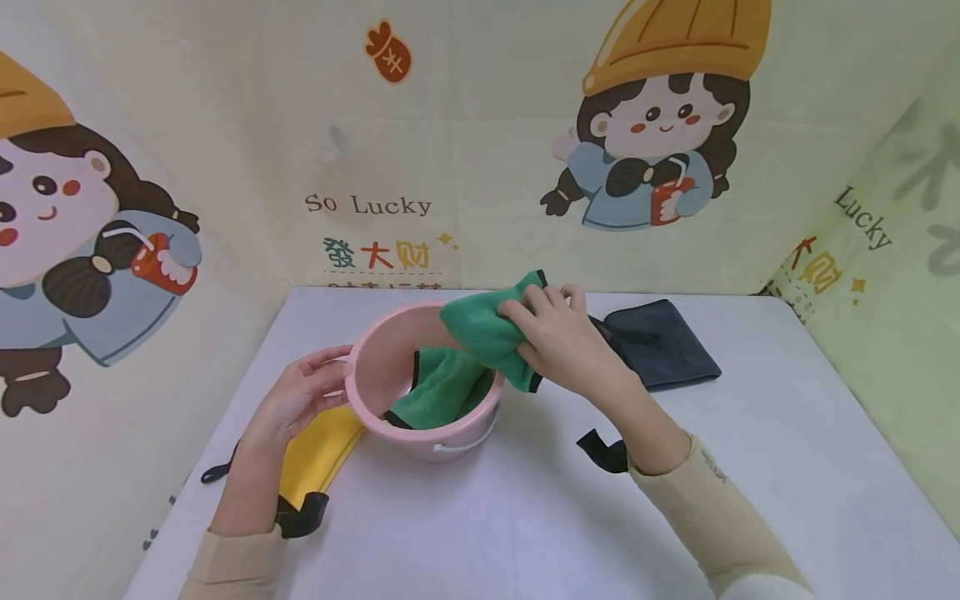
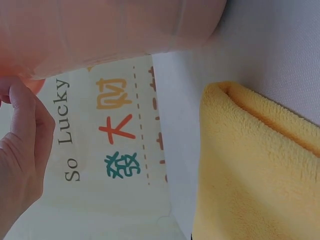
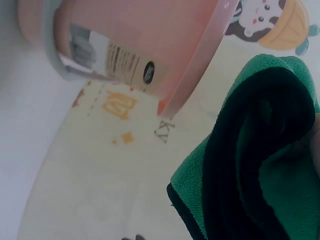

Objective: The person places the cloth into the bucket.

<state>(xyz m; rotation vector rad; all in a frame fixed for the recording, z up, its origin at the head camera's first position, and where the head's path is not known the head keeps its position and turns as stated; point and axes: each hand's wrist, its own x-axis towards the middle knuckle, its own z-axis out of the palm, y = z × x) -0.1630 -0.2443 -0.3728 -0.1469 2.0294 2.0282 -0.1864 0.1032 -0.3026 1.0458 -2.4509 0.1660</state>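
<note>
A pink bucket (image 1: 390,329) stands on the table, tilted a little toward me in the head view. My left hand (image 1: 300,392) holds its rim at the left side, fingers bent at the edge in the left wrist view. Above the right side of the rim, my right hand (image 1: 558,337) grips a green cloth with black edging (image 1: 483,329), bunched and folded over in the right wrist view. More green cloth (image 1: 442,387) lies inside the bucket. Whether it joins the held part, I cannot tell.
A folded yellow cloth (image 1: 322,450) lies left of the bucket, partly under my left forearm. Dark grey folded cloth (image 1: 663,346) sits at the back right. The bucket's pale handle (image 1: 468,442) hangs in front. Printed fabric walls (image 1: 495,167) surround the table.
</note>
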